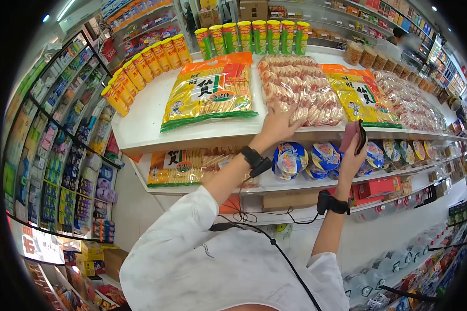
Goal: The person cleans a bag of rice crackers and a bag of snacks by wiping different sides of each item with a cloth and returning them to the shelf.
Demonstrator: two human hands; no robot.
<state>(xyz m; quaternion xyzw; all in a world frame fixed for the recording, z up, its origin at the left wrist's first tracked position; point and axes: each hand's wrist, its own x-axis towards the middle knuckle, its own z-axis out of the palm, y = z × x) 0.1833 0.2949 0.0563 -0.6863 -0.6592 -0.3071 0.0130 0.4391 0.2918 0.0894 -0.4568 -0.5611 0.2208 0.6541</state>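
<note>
My left hand (278, 124) rests with its fingers apart on the lower left edge of a clear bag of round crackers (301, 88) on the white shelf top. My right hand (354, 150) is closed around a pink and black cloth (351, 136), held upright at the shelf's front edge. To the left of my left hand lies a yellow and orange cracker bag (210, 90). Another yellow bag (359, 96) lies just beyond the cloth, with a second clear cracker bag (407, 101) to its right.
Yellow cans (145, 67) and green cans (259, 37) line the shelf top's back. Blue-lidded tubs (290, 158) stand on the shelf below. Cables (275, 241) hang before my body. Plastic jars (367, 57) stand back right. A person (392, 49) is in the far right background.
</note>
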